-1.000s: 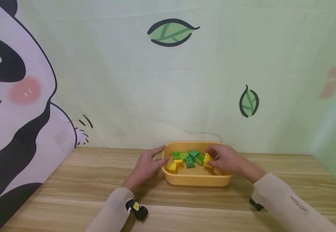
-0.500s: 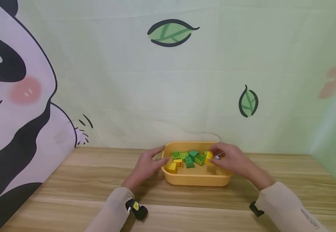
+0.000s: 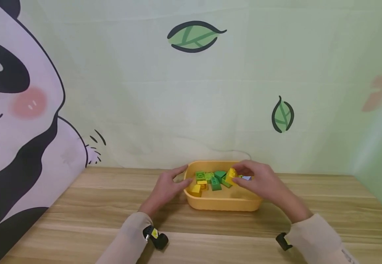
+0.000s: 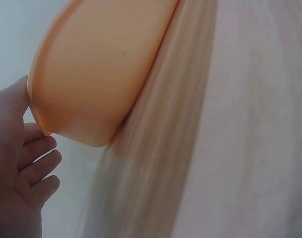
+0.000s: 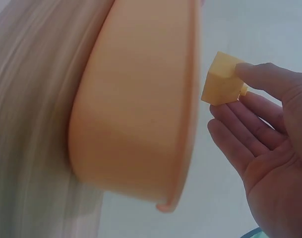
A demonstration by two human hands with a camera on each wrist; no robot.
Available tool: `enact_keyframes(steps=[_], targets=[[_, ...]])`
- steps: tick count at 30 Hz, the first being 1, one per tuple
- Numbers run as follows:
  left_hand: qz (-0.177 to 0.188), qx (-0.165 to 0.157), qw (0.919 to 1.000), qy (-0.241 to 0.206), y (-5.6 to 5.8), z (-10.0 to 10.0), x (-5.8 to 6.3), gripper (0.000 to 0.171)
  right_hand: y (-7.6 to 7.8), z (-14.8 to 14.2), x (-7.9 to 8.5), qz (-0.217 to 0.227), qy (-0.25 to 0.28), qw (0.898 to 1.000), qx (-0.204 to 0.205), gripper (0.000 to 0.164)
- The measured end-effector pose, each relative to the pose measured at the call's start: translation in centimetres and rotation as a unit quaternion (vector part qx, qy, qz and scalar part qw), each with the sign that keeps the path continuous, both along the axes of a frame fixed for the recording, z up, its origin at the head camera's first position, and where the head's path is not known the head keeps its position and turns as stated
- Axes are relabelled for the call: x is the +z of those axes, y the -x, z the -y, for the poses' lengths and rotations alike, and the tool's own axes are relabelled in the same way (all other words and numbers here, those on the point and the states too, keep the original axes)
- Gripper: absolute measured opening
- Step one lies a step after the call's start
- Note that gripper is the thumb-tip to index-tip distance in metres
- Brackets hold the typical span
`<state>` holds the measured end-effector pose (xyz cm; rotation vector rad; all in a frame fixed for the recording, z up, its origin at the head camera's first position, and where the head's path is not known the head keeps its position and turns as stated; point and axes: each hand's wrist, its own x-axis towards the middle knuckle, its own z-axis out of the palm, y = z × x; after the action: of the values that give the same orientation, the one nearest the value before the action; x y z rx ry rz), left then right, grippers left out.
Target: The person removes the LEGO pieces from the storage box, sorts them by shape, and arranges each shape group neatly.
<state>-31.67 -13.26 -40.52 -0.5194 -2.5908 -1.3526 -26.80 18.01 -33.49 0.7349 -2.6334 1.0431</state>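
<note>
In the head view my right hand (image 3: 258, 179) pinches a yellow toy brick (image 3: 231, 176) over the right half of a yellow-orange bin (image 3: 223, 204). The right wrist view shows the yellow brick (image 5: 223, 79) between thumb and fingertips, above the rim of the bin (image 5: 136, 99). My left hand (image 3: 167, 189) holds the bin's left end, its thumb over the rim; in the left wrist view its fingers lie at the edge of the bin (image 4: 101, 74). Inside are green bricks (image 3: 215, 184), yellow bricks (image 3: 196, 190) and a pale blue piece (image 3: 247, 178) partly behind my right hand.
The bin stands on a wood-grain table (image 3: 88, 205), close to a pale green cloth backdrop (image 3: 138, 91) printed with leaves and a panda (image 3: 13, 139). A small black device (image 3: 158, 240) sits on the left wrist, another (image 3: 284, 241) on the right.
My right hand has raised the yellow brick from among the others and moved it slightly left, tilting it. The pale blue piece now shows. The left hand has stayed put.
</note>
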Motion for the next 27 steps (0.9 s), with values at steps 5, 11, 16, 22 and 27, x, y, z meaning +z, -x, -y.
enact_keyframes(steps=[5, 11, 16, 22, 27], targets=[[-0.002, -0.002, 1.0000, 0.000, 0.1, -0.2, -0.1, 0.059, -0.7, 0.6, 0.2, -0.006, 0.014, 1.000, 0.010, 0.031], [-0.003, -0.003, 1.0000, -0.006, 0.1, -0.1, -0.1, 0.058, -1.5, 1.9, 0.5, -0.025, 0.014, 0.999, 0.035, 0.029], [-0.006, -0.002, 1.0000, -0.007, 0.1, 0.1, -0.2, 0.059, -2.1, 3.2, 0.6, -0.077, 0.003, 0.994, 0.073, 0.029], [-0.010, -0.002, 0.9999, -0.003, 0.2, 0.1, -0.2, 0.058, -3.2, 4.8, 0.4, -0.083, -0.011, 0.991, 0.101, 0.030], [-0.009, -0.001, 1.0000, -0.003, 0.1, -0.1, -0.1, 0.057, -4.0, 5.8, 0.0, -0.031, -0.019, 0.993, 0.115, 0.029]])
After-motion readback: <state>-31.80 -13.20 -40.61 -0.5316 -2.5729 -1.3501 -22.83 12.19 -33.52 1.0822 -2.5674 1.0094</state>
